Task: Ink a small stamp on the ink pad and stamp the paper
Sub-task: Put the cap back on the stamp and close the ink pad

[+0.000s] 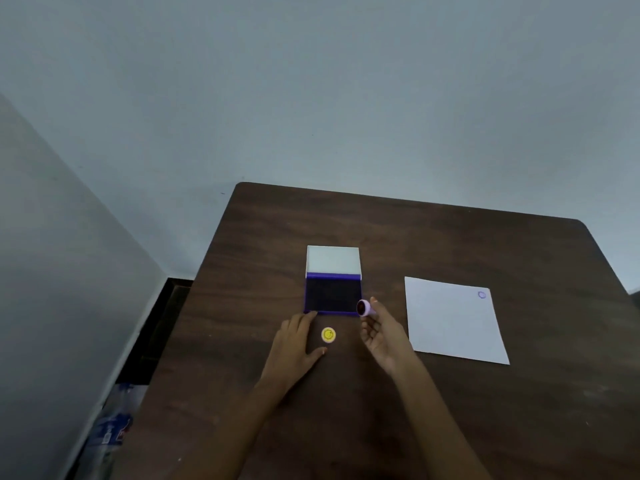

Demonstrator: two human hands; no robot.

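Stamp: a small round stamp [363,308] with a pale lilac body, held tilted so its dark, inked-looking circular face turns toward the camera; it sits in the air just past the near right corner of the ink pad.
Right hand: the right hand [382,332] is palm-up and loosely curled, pinching the stamp's body between thumb and fingertips; the other fingers are bent inward.
Ink pad: the ink pad [332,295] lies open on the table, a dark, almost black inking surface framed in purple, with its pale lid [333,259] standing up behind it.
Left hand: the left hand [299,341] lies flat and spread on the table, holding nothing, fingertips touching the pad's near left corner.
Yellow cap: a small yellow round disc [328,335] lies on the table between the two hands, just in front of the pad.
Paper: a white paper [453,323] lies flat to the right, apart from the pad, with one small purple ring print [481,295] near its far right corner.
Table: a dark brown wooden table [381,410] with rounded corners, against a pale wall.
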